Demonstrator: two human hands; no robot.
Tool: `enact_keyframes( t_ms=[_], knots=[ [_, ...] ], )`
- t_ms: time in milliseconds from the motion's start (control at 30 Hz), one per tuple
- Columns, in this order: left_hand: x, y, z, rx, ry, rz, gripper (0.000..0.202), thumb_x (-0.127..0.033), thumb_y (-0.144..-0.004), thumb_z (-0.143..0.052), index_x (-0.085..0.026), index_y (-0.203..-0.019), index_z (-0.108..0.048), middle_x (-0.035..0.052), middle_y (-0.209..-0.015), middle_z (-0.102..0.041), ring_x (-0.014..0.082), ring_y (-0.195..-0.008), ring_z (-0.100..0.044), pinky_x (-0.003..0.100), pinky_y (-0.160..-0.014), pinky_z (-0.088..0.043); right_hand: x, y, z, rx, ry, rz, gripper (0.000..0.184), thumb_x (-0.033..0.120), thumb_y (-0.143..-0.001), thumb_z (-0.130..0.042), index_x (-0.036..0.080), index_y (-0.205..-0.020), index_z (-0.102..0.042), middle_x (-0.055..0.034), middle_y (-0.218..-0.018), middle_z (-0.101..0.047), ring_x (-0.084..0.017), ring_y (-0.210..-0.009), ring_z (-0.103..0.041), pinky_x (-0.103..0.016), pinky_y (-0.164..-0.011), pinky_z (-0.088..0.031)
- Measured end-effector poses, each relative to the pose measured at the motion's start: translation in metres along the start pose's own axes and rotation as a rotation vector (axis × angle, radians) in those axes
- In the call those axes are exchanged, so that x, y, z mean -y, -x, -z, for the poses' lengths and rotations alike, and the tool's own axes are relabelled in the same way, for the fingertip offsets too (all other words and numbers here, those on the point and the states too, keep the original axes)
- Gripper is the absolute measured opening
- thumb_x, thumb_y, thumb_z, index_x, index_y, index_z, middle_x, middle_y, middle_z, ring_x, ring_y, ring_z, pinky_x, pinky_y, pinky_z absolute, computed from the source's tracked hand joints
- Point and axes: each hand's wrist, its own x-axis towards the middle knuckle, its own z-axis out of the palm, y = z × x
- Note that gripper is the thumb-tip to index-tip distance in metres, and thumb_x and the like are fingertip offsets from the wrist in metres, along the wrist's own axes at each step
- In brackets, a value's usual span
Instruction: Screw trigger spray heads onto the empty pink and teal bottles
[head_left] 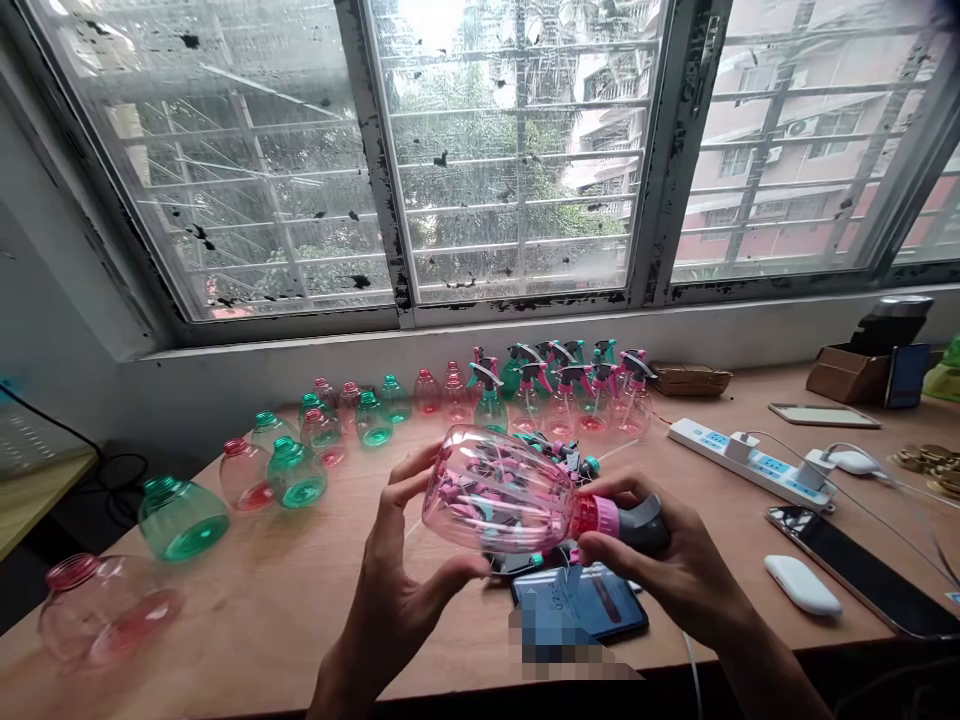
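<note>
A clear pink spray bottle [499, 490] lies nearly on its side in the air above the table, its base to the left. My left hand [401, 570] cups the base end, with the fingers at the upper edge and the thumb below. At the neck, the thumb and fingers of my right hand [675, 570] close around the pink collar and dark trigger sprayer [626, 522]. Through and behind the bottle, a pile of loose pink, green and black sprayer heads [574, 458] shows, partly hidden. Beneath my hands lies a phone [581, 602] with a lit screen.
Open pink and green bottles stand at left, including a green bottle [184, 515] and a pink bottle [105, 605]. Bottles with sprayers [562, 405] cluster by the wall. Right are a power strip [750, 465], a dark phone [862, 570], a white case [802, 585] and cables.
</note>
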Motion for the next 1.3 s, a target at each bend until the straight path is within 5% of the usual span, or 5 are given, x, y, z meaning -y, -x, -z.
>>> enact_keyframes(
  t_ms=[400, 700, 933, 1100, 1300],
  knots=[
    [0.003, 0.001, -0.001, 0.021, -0.044, -0.019, 0.075, -0.046, -0.094, -0.088, -0.035, -0.158, -0.05, 0.0138, -0.167, -0.059, 0.0381, -0.161, -0.051, 0.066, -0.136, -0.035, 0.003, 0.001, -0.005, -0.131, -0.094, 0.01, 0.033, 0.042, -0.081, -0.1, 0.023, -0.098, -0.079, 0.0016, -0.077, -0.074, -0.018, -0.06, -0.071, -0.025, -0.054, -0.056],
    [0.004, -0.003, 0.0, 0.021, -0.027, -0.1, 0.061, -0.027, -0.105, -0.075, -0.039, -0.159, -0.05, 0.0086, -0.17, -0.057, 0.0298, -0.162, -0.049, 0.059, -0.139, -0.032, 0.005, 0.002, -0.004, -0.127, -0.07, 0.01, 0.028, 0.036, -0.083, -0.097, 0.024, -0.1, -0.078, 0.0023, -0.077, -0.077, -0.019, -0.061, -0.075, -0.025, -0.055, -0.058],
    [0.001, 0.001, 0.003, 0.009, 0.062, -0.008, 0.053, -0.044, -0.1, -0.081, -0.036, -0.147, -0.056, 0.0094, -0.173, -0.054, 0.0313, -0.163, -0.048, 0.054, -0.132, -0.045, 0.001, 0.002, -0.004, -0.061, 0.0, 0.008, 0.026, 0.037, -0.086, -0.096, 0.026, -0.103, -0.079, 0.0021, -0.076, -0.075, -0.014, -0.049, -0.061, -0.022, -0.04, -0.049],
    [0.004, -0.004, -0.002, -0.014, 0.061, -0.114, 0.057, -0.036, -0.101, -0.082, -0.035, -0.151, -0.055, 0.0076, -0.171, -0.056, 0.028, -0.163, -0.049, 0.056, -0.141, -0.028, 0.003, 0.001, -0.007, -0.149, -0.05, 0.05, 0.025, 0.027, -0.082, -0.097, 0.025, -0.101, -0.081, 0.0026, -0.078, -0.078, -0.017, -0.062, -0.074, -0.022, -0.055, -0.059],
    [0.001, -0.004, -0.004, -0.016, 0.071, -0.068, 0.057, -0.029, -0.103, -0.08, -0.036, -0.153, -0.054, 0.0051, -0.172, -0.054, 0.0242, -0.164, -0.046, 0.045, -0.137, -0.04, 0.007, 0.003, -0.01, -0.146, -0.182, 0.037, 0.026, 0.031, -0.085, -0.098, 0.028, -0.104, -0.08, 0.0044, -0.081, -0.083, -0.017, -0.065, -0.083, -0.02, -0.061, -0.066]
  ],
)
